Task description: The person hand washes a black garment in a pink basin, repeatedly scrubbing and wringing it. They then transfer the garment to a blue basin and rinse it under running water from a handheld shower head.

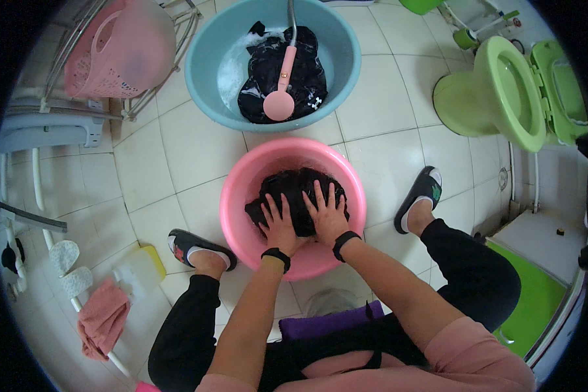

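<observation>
Between my feet stands a pink basin (pixel 229 215) with wet black clothing (pixel 294 189) lying in it. My left hand (pixel 279 222) rests on the left part of the cloth, fingers spread. Beside it, my right hand (pixel 326 212) lies on the right part, its fingers stretched out too. Both palms press down on the fabric without gripping it. Just beyond is a larger blue basin (pixel 206 39) holding more black clothing (pixel 268 65) and some suds. Across that clothing lies a pink shower head (pixel 279 104), its metal hose running off the top edge.
A green toilet (pixel 490 98) is at the right, above a green and white cabinet (pixel 536 268). At the upper left, a pink laundry basket (pixel 134 52) sits on a metal rack. A pink towel (pixel 102 320) hangs from a white pipe near a yellow-capped container (pixel 140 271).
</observation>
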Available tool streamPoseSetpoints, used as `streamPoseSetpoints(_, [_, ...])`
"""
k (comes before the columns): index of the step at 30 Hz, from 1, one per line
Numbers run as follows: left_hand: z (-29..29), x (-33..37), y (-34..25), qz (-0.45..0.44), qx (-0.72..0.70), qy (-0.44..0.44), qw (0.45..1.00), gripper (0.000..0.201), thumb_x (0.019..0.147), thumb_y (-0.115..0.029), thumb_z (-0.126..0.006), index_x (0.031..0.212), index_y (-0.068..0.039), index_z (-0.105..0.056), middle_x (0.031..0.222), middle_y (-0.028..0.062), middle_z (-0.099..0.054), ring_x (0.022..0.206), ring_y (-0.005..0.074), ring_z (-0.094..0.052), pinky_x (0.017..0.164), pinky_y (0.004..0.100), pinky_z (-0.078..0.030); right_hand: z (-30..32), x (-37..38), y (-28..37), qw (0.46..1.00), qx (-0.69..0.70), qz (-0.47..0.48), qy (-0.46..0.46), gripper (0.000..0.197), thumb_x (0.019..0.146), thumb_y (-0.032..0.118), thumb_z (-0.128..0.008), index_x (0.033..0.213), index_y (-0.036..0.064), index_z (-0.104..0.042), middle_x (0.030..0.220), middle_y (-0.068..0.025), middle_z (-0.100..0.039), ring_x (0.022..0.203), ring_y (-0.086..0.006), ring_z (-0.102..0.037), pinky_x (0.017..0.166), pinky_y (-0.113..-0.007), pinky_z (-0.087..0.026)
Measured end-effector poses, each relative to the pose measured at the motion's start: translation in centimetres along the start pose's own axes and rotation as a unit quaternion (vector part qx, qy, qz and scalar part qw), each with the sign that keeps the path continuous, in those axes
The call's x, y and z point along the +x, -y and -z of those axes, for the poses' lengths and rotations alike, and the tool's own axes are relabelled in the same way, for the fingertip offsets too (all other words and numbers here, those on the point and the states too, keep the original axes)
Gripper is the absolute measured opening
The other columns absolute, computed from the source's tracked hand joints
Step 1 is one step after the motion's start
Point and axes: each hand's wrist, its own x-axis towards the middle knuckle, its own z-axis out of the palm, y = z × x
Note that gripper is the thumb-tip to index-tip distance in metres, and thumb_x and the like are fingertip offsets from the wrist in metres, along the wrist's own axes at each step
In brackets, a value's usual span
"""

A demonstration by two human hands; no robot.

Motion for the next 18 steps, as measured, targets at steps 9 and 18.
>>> streamPoseSetpoints(9, [-1.8, 4.2, 1.2, 0.072, 0.048, 0.025, 0.996, 0.143, 0.062, -0.035, -0.098, 0.168, -0.022, -0.002, 0.174, 0.0145, 0.011, 0.159, 0.0450, -0.003, 0.114, 0.0795, -0.022, -1.3, 4.4, 0.7, 0.996, -0.061, -0.040, 0.047, 0.095, 0.094, 0.035, -0.069, 0.169, 0.0282, -0.010, 0.174, -0.0193, -0.003, 0.152, -0.0548, -0.020, 0.107, -0.068, -0.042])
streamPoseSetpoints(18, [0.6, 4.5, 1.1, 0.035, 0.037, 0.049, 0.998, 0.138, 0.066, -0.023, -0.094, 0.167, -0.015, -0.001, 0.171, 0.0248, 0.002, 0.154, 0.0509, -0.016, 0.124, 0.0596, -0.027, 1.2, 5.3, -0.9, 0.996, 0.024, -0.033, 0.074, 0.087, 0.089, 0.019, -0.070, 0.164, 0.0242, -0.026, 0.158, -0.0234, -0.034, 0.132, -0.0511, -0.050, 0.095, -0.056, -0.056])
